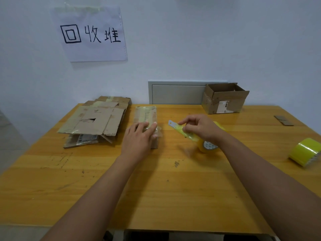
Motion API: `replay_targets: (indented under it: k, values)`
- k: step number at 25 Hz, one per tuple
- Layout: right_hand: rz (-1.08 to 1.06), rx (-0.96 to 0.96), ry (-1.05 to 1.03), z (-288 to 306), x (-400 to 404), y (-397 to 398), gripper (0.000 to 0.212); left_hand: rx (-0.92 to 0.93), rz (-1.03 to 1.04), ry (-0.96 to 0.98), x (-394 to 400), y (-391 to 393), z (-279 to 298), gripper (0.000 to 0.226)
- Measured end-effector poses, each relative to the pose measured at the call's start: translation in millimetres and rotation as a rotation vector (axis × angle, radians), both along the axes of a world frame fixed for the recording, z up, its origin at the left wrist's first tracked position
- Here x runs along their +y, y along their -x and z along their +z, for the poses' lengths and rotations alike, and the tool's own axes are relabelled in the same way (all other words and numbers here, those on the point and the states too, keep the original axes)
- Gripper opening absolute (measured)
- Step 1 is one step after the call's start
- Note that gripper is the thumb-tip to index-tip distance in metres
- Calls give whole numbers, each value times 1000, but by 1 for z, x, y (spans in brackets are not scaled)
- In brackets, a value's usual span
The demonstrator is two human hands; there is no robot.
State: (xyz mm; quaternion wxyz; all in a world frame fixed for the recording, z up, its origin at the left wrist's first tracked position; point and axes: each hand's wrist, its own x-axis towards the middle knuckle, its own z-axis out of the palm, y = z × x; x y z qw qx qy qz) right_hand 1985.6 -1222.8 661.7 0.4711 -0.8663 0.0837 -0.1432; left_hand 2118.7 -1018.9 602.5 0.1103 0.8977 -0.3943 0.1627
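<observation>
Head view: the left hand (140,136) lies flat, fingers straight, pressing on the folded carton (145,113) near the middle of the table (156,188). Pale tape already runs along the carton's top. The right hand (201,127) is curled round a yellow utility knife (178,128), blade out and pointing toward the carton. A tape roll (206,146) sits just under that wrist. I'd judge this carton is nearly done, with the strip left to cut.

At the far left corner a stack of flattened cardboard (97,120) waits under a handwritten sign (92,33). An open box (224,100) stands at the far edge to the right, not yet flattened. A second tape roll (304,152) lies at the right edge, with cardboard scraps (283,120) beyond it. Nothing blocks the knife's way.
</observation>
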Motion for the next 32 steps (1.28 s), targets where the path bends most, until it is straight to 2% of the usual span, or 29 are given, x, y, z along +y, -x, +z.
replay_targets:
  k: [3,6,8,11,14,16,18,22,27,29,32]
  values:
    - [123,62,22,-3,8,9,19,-17,-8,23,-1,-2,-5,50]
    - [320,352,123,-28,17,20,14,-48,-16,60,-2,-2,-9,51]
    - [336,486,281,-49,22,24,10,-56,-13,74,-3,-2,-11,51]
    - [289,539,471,-66,24,25,15,-65,-6,77,-3,-2,-12,51]
    - [242,461,714,-59,25,25,22,-68,-5,88,-3,-2,-13,53]
    - [147,271,773,-46,24,25,26,-74,-3,106,-4,-1,-14,55]
    - [65,212,795,-39,23,20,33,-78,1,115,-4,0,-14,56]
    - [50,577,821,-59,37,10,50,-81,-3,116,-3,1,-15,59]
    - [30,606,780,-67,38,5,51,-88,-6,113,-3,0,-17,61]
    - [-17,537,747,-62,39,1,49,-78,-14,116,-3,0,-16,62]
    - [-118,278,616,-48,46,-8,42,-80,-30,131,-1,0,-16,65]
